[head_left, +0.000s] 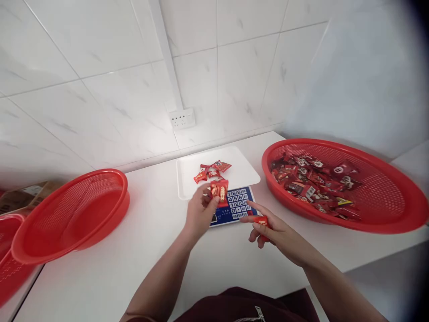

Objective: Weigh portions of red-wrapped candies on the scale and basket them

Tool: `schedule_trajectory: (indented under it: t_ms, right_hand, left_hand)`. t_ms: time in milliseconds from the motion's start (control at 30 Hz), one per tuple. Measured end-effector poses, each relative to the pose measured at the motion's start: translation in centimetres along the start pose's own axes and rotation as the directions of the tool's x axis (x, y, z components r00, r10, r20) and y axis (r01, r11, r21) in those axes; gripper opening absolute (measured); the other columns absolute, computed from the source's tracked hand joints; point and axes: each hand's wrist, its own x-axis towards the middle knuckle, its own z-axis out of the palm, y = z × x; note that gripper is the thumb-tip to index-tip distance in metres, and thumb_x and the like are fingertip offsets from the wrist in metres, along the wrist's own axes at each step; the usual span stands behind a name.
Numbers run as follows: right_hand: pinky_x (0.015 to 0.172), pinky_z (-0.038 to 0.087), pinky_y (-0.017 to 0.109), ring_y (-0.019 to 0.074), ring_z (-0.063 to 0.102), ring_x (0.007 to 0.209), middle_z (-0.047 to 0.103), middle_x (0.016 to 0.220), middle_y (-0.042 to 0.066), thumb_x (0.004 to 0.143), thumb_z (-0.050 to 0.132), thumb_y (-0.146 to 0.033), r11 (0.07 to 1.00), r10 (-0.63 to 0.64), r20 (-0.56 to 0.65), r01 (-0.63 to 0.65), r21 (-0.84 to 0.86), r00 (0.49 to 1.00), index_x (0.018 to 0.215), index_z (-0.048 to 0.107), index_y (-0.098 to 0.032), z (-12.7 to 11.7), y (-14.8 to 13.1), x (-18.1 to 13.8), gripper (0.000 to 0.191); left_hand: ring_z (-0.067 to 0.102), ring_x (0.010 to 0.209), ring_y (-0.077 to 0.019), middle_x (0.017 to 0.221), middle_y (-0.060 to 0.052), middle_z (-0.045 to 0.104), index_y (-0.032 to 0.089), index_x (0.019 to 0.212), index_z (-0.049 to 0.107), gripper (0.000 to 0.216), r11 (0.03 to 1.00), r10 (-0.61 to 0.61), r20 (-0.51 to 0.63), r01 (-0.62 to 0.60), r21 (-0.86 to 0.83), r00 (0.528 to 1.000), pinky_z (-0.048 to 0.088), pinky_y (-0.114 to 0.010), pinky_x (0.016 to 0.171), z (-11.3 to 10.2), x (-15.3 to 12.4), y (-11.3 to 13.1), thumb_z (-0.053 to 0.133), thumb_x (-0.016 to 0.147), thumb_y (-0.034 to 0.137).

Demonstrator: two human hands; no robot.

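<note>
My left hand (201, 206) is closed on red wrapped candies (219, 192), held just above the near edge of a white scale tray (239, 167). Several more red wrapped candies (212, 171) lie on that tray. In my right hand (273, 232) another red wrapped candy (260, 220) is pinched by the thumb, while two fingers stretch toward the blue keypad (238, 203) of the scale. Whether a fingertip touches a key I cannot tell. Part of the keypad is hidden behind the left hand and its candies.
On the right a large red basket (395, 201) holds many wrapped candies (315, 183). A red basket (110, 223) with no candies visible inside stands at the left, beside another red basket (10, 277). Behind the white table (147, 268) is a tiled wall with a socket (182, 118).
</note>
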Motion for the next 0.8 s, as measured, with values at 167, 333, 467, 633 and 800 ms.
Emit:
schedule_trajectory:
  t_ms: [167,333,467,633,800]
  right_hand:
    - [0.067,0.051,0.036,0.0165,0.061,0.074,0.057,0.116,0.013,0.083,0.050,-0.047,0.998,-0.010,-0.025,0.008,-0.070,1.000,0.136,0.029,-0.024,-0.2,1.1,-0.4,0.062]
    - [0.079,0.051,0.041,0.0214,0.061,0.093,0.050,0.128,0.013,0.081,0.052,-0.047,0.994,-0.044,-0.091,0.034,-0.103,0.995,0.132,0.032,-0.029,-0.9,2.7,-1.1,0.058]
    - [0.088,0.049,0.044,0.0235,0.060,0.100,0.053,0.125,0.013,0.081,0.053,-0.048,1.000,0.024,-0.053,-0.025,-0.019,0.998,0.132,0.030,-0.029,-1.3,3.8,-1.6,0.059]
    - [0.088,0.049,0.045,0.0227,0.063,0.095,0.051,0.127,0.014,0.081,0.052,-0.049,0.998,0.064,-0.044,-0.064,-0.013,0.997,0.135,0.026,-0.028,-1.0,4.0,-1.4,0.063]
    - [0.088,0.049,0.046,0.0219,0.063,0.096,0.050,0.128,0.012,0.084,0.049,-0.049,0.998,0.035,-0.024,-0.036,-0.050,0.999,0.135,0.025,-0.031,-0.3,3.8,-0.7,0.059]
  left_hand:
    - [0.052,0.108,-0.0239,0.120,-0.010,0.055,0.022,0.124,0.045,0.042,0.862,0.208,-0.039,-0.164,0.480,0.977,0.045,-0.042,0.088,-2.2,3.3,-0.7,0.052,0.084,0.031]
    - [0.046,0.119,-0.0209,0.123,-0.009,0.054,0.022,0.117,0.051,0.031,0.791,0.373,-0.003,-0.316,0.524,0.928,0.041,-0.039,0.097,-2.1,0.9,-0.7,0.049,0.086,0.029]
    - [0.059,0.095,-0.0152,0.100,-0.005,0.065,0.021,0.102,0.058,0.019,0.838,0.359,0.054,-0.347,0.422,0.932,0.049,-0.028,0.083,-1.9,-3.1,-1.6,0.049,0.087,0.025]
    - [0.061,0.076,-0.0123,0.084,-0.003,0.067,0.020,0.092,0.061,0.015,0.877,0.194,0.329,-0.314,0.363,0.924,0.049,-0.023,0.069,-1.2,-7.2,-3.1,0.047,0.087,0.023]
    - [0.061,0.078,-0.0140,0.087,-0.005,0.068,0.018,0.095,0.061,0.020,0.861,0.157,0.519,-0.374,0.345,0.840,0.048,-0.024,0.071,0.1,-8.8,-3.6,0.042,0.089,0.024]
